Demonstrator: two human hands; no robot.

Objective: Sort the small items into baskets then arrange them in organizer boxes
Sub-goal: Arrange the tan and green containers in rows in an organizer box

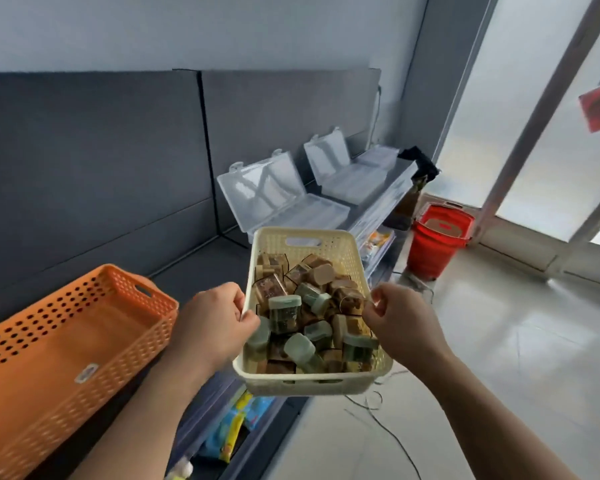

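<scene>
My left hand (208, 320) and right hand (399, 317) each grip a long-side rim of the cream basket (312, 384), fingers curled over the edge, at about its middle. The basket appears to be carried clear of any surface. It is heaped with small lidded jars (284, 311), some with green caps and some tan. Its long axis runs straight away from me, the far handle slot pointing at the nearer clear organizer box (281, 199), which lies open directly ahead, just past the basket's far end. A second open organizer box (343, 168) sits beyond it and to the right, on top of a clear drawer unit (385, 209). I judge that the coming move is a forward carry along that axis. Both hands are about level with the near box, and the right is closer to the far one. An orange basket (49, 393) rests on the grey sofa (84, 150) at my left. A red basket (437, 237) stands on the floor, well apart.
</scene>
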